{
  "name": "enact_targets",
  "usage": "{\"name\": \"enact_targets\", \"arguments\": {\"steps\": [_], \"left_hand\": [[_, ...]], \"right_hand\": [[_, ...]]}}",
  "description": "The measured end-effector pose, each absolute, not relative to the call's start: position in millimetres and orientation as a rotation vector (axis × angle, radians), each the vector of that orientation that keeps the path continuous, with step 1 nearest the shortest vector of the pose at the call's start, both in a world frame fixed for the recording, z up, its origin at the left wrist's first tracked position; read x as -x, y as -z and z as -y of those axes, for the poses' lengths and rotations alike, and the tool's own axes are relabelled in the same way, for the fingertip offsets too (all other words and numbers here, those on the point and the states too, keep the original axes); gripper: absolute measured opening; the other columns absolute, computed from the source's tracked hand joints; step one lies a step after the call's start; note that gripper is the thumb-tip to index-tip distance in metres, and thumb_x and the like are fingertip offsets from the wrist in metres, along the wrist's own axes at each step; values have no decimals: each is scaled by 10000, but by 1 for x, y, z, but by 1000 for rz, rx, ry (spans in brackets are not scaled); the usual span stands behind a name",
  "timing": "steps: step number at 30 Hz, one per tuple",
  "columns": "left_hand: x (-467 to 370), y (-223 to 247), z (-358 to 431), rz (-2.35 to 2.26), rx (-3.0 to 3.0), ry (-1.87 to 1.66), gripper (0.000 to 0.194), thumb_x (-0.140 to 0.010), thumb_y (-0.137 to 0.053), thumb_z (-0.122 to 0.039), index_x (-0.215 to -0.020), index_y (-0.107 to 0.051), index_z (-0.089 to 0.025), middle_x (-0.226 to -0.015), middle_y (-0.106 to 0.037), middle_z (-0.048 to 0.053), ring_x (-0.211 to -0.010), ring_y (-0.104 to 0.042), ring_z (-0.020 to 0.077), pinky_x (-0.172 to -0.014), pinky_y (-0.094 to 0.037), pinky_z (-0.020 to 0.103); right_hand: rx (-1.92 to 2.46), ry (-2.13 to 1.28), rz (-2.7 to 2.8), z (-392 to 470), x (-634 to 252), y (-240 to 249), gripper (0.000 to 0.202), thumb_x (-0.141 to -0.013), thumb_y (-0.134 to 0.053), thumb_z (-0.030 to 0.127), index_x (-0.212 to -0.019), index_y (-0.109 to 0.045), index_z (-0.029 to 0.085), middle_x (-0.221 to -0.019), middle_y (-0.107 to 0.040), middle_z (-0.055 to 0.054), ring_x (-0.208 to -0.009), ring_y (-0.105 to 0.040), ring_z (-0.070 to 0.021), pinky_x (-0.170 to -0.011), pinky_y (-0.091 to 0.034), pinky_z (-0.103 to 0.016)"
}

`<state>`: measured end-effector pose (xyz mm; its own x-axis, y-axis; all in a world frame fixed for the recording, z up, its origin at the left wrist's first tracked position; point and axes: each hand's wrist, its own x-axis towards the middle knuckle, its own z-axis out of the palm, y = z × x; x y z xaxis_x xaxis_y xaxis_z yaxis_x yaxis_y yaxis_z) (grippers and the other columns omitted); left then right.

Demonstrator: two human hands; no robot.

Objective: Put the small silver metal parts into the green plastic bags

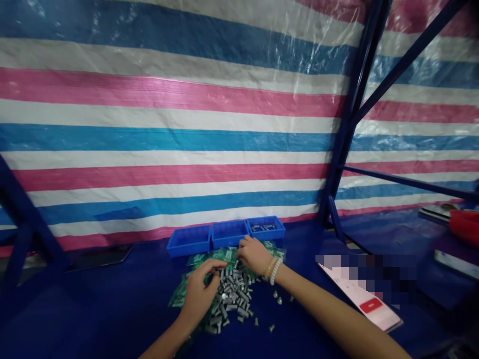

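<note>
A heap of small grey metal parts [234,289] lies on the blue table, with green-printed plastic bags [181,289] around its left and far sides. My left hand [202,289] is at the heap's left edge, thumb and forefinger bent and apart, nothing visible between them. At the far side of the heap is my right hand [255,255], its fingers curled down over the parts and bags; what its fingertips hold, if anything, is hidden. Beyond the hands stand a left blue tray [172,248], a middle blue tray [213,240] and a right blue tray [279,234] with some metal parts in it.
A lit phone [364,294] lies to the right of my right forearm. Loose metal parts are scattered near the heap's right side. A dark flat object [101,257] lies at the back left. Blue metal posts [340,139] stand before a striped sheet. A red object [466,227] is far right.
</note>
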<state>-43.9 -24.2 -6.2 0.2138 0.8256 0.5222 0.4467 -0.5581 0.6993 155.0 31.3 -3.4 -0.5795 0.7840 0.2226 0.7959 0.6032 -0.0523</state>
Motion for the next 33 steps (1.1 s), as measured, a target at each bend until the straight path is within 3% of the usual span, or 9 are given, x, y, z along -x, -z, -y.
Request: {"name": "enact_targets", "arguments": {"steps": [12,23,28,33], "left_hand": [[46,5,24,-1183,-2077,-1290,328,-714,-431,-101,-878,-700,-191,-880,-723,51,-791,-666,207,-751,-523,330],[43,1,26,-1192,-2007,-1273,319,-705,-445,-118,-877,-704,-188,-881,-730,58,-820,-682,217,-781,-535,348],[36,5,29,-1146,-1780,-1203,330,-728,-515,-174,-1019,-670,-187,-951,-735,83,-836,-703,220,-765,-551,332],[26,11,39,-1079,-1692,-1053,275,-743,-579,-230,-990,-697,-196,-910,-749,73,-829,-706,233,-773,-547,329]], "right_hand": [[1231,150,2759,-41,-146,-6,126,-835,-630,168,-856,-751,200,-917,-656,-99,-978,-506,-254,-782,-401,-321],[1206,-73,2565,-44,-162,0,77,-718,-772,196,-769,-719,171,-913,-667,-66,-944,-567,-230,-798,-421,-309],[1159,-258,2334,-9,-173,-3,118,-783,-689,149,-887,-635,162,-813,-682,0,-754,-634,-131,-679,-462,-215],[949,-516,1995,30,-162,-3,163,-697,-656,53,-767,-598,189,-679,-627,42,-638,-611,-128,-608,-439,-211]]}}
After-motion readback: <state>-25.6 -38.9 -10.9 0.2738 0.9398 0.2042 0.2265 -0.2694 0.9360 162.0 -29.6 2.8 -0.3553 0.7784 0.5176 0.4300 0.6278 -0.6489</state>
